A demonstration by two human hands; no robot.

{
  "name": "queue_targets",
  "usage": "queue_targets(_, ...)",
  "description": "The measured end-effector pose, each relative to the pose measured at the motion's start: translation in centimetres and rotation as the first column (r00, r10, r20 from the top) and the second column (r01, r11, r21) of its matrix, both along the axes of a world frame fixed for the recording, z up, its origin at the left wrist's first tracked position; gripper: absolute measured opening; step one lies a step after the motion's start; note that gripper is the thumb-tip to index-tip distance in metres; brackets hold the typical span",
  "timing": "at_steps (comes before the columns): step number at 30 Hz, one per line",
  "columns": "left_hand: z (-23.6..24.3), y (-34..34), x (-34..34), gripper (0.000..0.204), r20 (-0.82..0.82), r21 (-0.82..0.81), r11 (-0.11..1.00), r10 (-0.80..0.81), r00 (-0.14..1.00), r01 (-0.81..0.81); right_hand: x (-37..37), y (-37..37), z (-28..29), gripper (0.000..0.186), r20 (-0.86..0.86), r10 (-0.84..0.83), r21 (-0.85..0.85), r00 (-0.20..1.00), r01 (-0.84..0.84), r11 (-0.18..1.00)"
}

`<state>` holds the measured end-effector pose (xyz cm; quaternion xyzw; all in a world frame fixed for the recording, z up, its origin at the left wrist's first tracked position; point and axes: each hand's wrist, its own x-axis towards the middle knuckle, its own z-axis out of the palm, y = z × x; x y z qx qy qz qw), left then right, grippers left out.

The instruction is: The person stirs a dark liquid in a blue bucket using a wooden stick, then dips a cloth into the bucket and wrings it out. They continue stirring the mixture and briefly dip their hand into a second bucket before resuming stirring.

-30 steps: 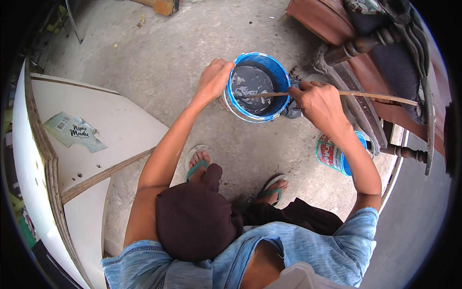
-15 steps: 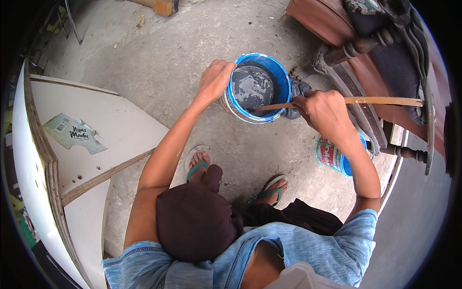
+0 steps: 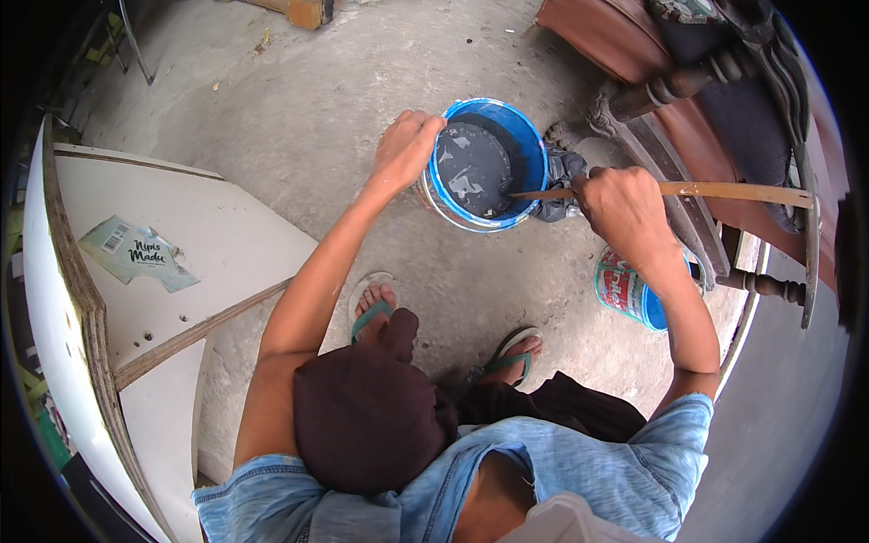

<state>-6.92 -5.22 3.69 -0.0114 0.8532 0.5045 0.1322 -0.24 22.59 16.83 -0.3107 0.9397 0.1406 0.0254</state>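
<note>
Gripping the blue bucket's [image 3: 489,163] rim, the left hand [image 3: 405,149] steadies it; the right hand [image 3: 623,206], fisted on the stirring stick [image 3: 715,191] beside the bucket, could slosh paint or tip it

head cam | looks straight down | close above hands [image 3: 625,206] | fisheye

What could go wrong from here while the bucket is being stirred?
1. The left hand grips only one side of the blue bucket, so hard strokes may tip it or slosh grey liquid onto the concrete floor.
2. The long wooden stick in the right hand reaches towards the wooden furniture and may knock it.
3. Splashes could reach the sandalled feet.
</note>
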Motion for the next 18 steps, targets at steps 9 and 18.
queue_targets(9, 0.7, 0.5, 0.4, 0.058, -0.050, -0.025, 0.999, -0.042, 0.998, 0.041, -2.5, -0.6, -1.8, 0.005, -0.187, -0.072, -0.181, 0.980, 0.038, 0.983)
queue_targets(18, 0.7, 0.6, 0.4, 0.060, -0.042, -0.004, 0.998, -0.056, 0.998, 0.056, 0.2, 0.6, 0.4, 0.005, 0.033, -0.081, 0.086, 0.996, 0.078, 0.993)
